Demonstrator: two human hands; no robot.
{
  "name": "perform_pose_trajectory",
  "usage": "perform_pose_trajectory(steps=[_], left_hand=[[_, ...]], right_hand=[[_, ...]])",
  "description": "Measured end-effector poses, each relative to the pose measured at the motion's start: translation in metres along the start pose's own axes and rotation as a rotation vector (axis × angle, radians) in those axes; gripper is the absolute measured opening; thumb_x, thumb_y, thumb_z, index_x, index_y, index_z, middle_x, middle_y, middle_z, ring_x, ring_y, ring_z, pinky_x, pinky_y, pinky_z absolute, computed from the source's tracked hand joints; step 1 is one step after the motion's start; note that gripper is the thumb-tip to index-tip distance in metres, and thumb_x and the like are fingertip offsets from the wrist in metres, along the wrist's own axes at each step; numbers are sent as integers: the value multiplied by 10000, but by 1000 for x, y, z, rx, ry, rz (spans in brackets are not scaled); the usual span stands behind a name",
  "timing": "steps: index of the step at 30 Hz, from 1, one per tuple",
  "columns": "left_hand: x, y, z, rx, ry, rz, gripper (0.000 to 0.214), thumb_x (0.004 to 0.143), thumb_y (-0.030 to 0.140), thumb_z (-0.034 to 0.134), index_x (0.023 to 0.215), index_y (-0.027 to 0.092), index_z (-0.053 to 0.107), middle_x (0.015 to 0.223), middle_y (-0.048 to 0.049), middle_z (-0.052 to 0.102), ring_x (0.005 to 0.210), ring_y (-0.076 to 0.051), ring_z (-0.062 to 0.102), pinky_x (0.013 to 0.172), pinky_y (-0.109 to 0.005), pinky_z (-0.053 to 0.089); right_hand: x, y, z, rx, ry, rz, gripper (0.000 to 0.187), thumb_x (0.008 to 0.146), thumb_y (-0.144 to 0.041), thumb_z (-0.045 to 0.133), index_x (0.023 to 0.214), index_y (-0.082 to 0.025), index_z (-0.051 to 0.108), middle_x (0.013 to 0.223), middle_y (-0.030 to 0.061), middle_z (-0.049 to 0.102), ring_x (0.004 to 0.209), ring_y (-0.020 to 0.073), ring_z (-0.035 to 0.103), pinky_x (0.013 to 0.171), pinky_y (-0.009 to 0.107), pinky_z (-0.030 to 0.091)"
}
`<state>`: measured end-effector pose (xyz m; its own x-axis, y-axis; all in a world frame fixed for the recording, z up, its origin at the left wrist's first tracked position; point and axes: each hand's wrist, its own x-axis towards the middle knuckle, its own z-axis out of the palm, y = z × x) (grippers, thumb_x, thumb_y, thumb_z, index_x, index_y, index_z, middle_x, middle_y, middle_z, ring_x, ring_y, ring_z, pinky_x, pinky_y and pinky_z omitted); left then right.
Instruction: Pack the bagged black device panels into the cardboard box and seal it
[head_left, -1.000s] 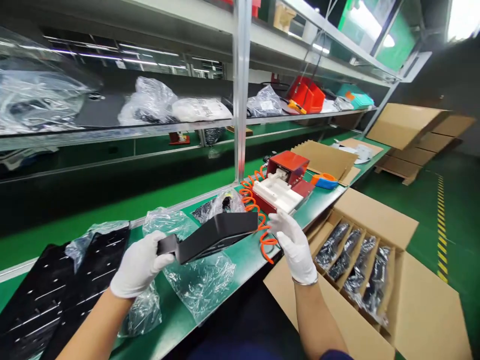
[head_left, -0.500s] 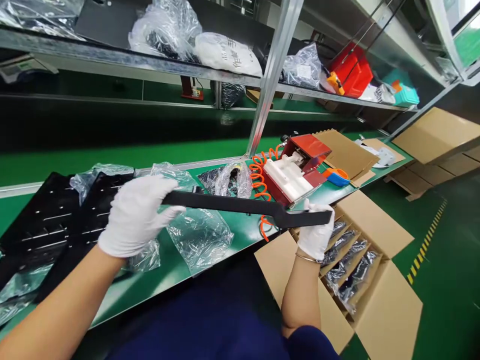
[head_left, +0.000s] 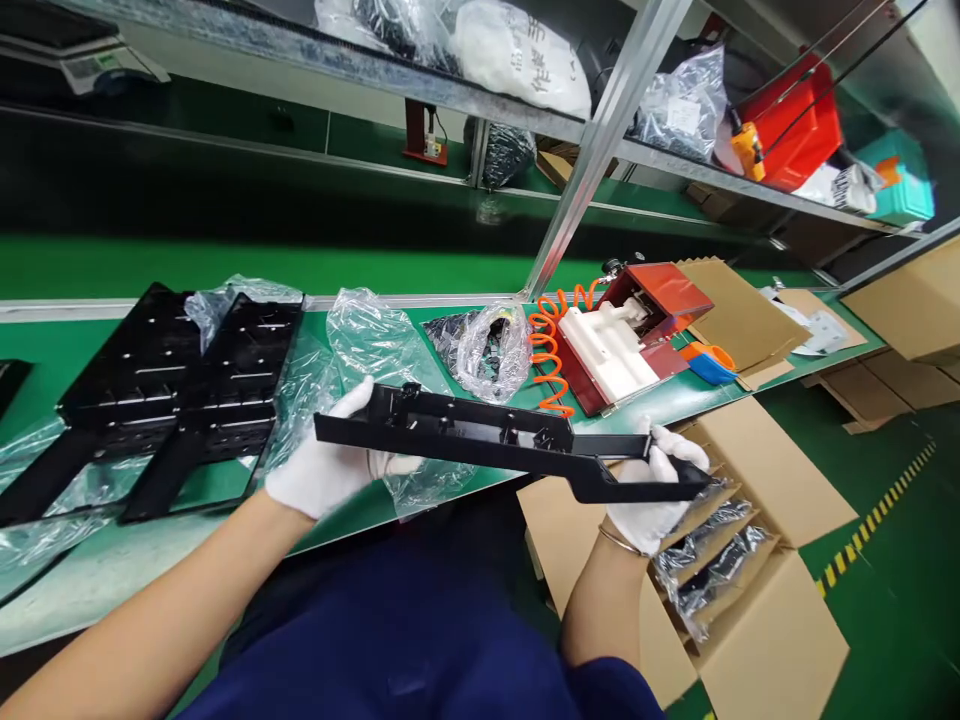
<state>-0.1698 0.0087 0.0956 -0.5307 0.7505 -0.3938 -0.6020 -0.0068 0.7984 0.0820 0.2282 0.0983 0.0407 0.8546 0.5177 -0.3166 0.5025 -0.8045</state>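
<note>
- Since the earlier frame, the long black plastic housing with a narrow handle end (head_left: 450,445) is rolled over: its hollow, ribbed inner side now shows, in place of a plain edge. View also shifted.
- Left hand, in a white fabric glove (head_left: 322,470): gripping the wide end, fingers above, thumb below.
- Right hand, likewise white-gloved (head_left: 649,505): closed around the narrow end. Support at both ends probably keeps the long part level and steady.
- Housing position: in the air at the front edge of the green-topped workbench (head_left: 52,345) — apparently tilted so the cavity can be looked into.
- Bench, left: two flat black plastic parts with handle-like ends (head_left: 157,365) lie side by side, ribbed faces up, handles toward the person; perhaps laid alike for easy pick-up.
- Bench, middle: crumpled clear plastic bag (head_left: 375,335); just beside the red metal fixture with a white block bed (head_left: 611,350) runs an orange coiled hose (head_left: 551,370).
- Right: open brown cardboard carton (head_left: 776,625), dark items in clear film (head_left: 720,570) between dividers — likely kept apart against scuffing.
</note>
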Motion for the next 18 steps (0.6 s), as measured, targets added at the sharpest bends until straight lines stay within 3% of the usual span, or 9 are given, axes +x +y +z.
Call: perform_pose_trajectory(steps=[2,4,7,12,18], left_hand=[[0,6,-4,-70,83,-82,305,850,476,641,997,209,660,930,-80,751,749,-284,715,572,-430,624],[0,11,-11,-121,200,-68,226,805,378,698,943,202,661,874,-69,753,718,-252,711,579,-387,626],[-5,12,-19,-200,310,-57,185,752,318,730,888,205,678,841,-39,753,697,-202,701,621,-320,628],[-17,7,-26,-75,283,38,278,631,402,799,787,191,706,779,-28,743,678,-181,676,617,-261,601],[-15,5,-30,26,317,72,308,605,448,804,772,209,703,750,-11,742,664,-174,673,597,-254,595]], right_hand=[[-5,-4,1,27,-21,-32,223,794,-181,646,988,-259,570,1152,3,631,1227,195,582,1177,531,369],[-10,-2,-3,-74,-82,-12,350,815,-192,667,1155,-249,602,1333,45,605,1301,230,550,1184,553,354],[-19,10,-19,-258,-182,-26,453,834,-228,707,1271,-231,588,1366,88,614,1265,260,593,1148,587,393],[-34,35,-45,-344,-201,-152,457,840,-227,727,1268,-219,568,1352,113,628,1257,287,606,1098,631,433],[-41,36,-44,-403,-168,-144,401,883,-277,685,1254,-203,555,1326,129,633,1234,303,621,1065,637,466]])
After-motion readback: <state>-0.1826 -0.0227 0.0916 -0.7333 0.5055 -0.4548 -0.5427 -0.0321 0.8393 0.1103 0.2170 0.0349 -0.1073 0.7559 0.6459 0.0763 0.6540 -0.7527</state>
